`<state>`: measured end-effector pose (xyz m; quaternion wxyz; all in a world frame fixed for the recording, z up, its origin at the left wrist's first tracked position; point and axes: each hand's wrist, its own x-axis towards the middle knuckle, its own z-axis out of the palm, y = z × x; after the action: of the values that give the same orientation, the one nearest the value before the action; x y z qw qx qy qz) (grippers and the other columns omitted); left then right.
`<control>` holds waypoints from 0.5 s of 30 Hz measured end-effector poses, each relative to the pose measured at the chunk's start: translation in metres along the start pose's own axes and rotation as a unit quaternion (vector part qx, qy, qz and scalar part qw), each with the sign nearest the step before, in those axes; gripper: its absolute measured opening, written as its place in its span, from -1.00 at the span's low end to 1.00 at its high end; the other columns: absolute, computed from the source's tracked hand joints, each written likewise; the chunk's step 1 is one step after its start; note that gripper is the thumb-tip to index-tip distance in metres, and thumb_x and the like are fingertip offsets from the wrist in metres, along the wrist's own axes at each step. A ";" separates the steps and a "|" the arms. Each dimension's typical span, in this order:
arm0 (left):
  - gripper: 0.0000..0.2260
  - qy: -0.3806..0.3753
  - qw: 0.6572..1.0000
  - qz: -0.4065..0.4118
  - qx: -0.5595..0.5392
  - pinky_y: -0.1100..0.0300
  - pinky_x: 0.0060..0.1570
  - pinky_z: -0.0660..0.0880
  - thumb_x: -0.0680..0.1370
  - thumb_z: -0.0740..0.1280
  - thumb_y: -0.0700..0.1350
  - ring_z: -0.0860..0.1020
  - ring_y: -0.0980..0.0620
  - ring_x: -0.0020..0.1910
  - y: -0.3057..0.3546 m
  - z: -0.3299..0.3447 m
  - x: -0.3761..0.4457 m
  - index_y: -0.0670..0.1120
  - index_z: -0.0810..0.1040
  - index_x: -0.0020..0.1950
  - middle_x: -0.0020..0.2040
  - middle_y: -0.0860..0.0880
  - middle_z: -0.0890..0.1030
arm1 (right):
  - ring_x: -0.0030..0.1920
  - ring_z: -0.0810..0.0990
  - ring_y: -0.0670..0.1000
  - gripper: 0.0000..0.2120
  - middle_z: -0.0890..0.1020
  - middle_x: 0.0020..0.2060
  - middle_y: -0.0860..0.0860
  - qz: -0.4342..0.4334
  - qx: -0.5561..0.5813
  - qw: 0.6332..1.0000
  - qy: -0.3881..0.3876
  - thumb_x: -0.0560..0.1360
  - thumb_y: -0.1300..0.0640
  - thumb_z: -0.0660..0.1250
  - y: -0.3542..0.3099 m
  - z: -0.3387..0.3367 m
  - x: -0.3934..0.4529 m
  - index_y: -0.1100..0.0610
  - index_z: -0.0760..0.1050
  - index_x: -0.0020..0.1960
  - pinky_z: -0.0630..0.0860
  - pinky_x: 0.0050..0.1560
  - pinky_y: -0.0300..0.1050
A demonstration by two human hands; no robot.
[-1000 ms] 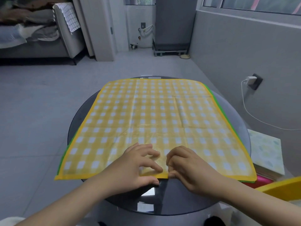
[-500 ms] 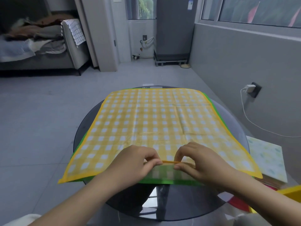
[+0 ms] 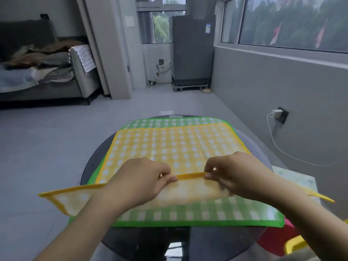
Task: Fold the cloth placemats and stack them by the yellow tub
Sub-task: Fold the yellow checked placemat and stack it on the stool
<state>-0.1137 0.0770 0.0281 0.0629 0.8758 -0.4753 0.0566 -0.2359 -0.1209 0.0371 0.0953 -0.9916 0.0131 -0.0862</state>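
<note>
Yellow gingham placemat (image 3: 169, 146) spread over a green gingham placemat (image 3: 197, 213) on round dark glass worktop (image 3: 90, 166), near hem lifted clear at 6 o'clock. Left hand (image 3: 139, 181) and right hand (image 3: 233, 174) each pinching that orange hem, grip closed on cloth close together at its middle. Thin, limp, light fabric; unsupported corners sag outward at 8 and 4 o'clock. Probably better taken nearer the corners for a square fold. Yellow tub (image 3: 295, 243) edge at 4 o'clock.
</note>
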 end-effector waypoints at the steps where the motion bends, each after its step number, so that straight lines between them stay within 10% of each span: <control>1: -0.68 0.012 1.000 0.006 0.008 0.24 -0.36 0.24 0.57 0.09 0.24 0.37 0.06 -0.30 -0.001 -0.005 0.002 0.08 0.51 -0.09 -0.41 0.09 0.42 | -0.26 0.49 -0.08 -0.83 0.52 -0.45 -0.16 0.003 -0.012 1.000 -0.003 0.55 -0.14 0.17 0.001 -0.004 0.001 -0.11 0.49 0.01 0.30 -0.29 -0.23; 8: -0.65 0.195 0.980 0.041 0.005 0.31 -0.45 0.18 0.52 0.07 0.12 0.49 -0.03 -0.42 -0.023 0.011 0.039 0.00 0.50 -0.31 -0.44 0.07 0.53 | -0.07 0.55 0.07 -0.80 0.62 -0.14 -0.04 -0.015 -0.077 0.986 0.145 0.58 -0.06 0.14 0.015 0.008 0.039 -0.02 0.50 0.04 0.19 -0.25 -0.13; 15: -0.66 0.187 0.981 -0.022 -0.047 0.07 0.08 0.29 0.51 0.03 0.05 0.56 -0.04 -0.19 -0.046 0.062 0.078 -0.01 0.58 -0.13 -0.22 0.07 0.57 | -0.05 0.52 0.11 -0.84 0.61 -0.13 0.00 0.010 -0.048 0.986 0.157 0.56 0.03 0.21 0.045 0.063 0.090 0.07 0.53 -0.02 0.27 -0.04 -0.08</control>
<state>-0.0304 0.0278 -0.0234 0.1934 0.8562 -0.4375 0.1953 -0.1368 -0.1568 -0.0175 0.0449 -0.9691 0.0419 -0.2387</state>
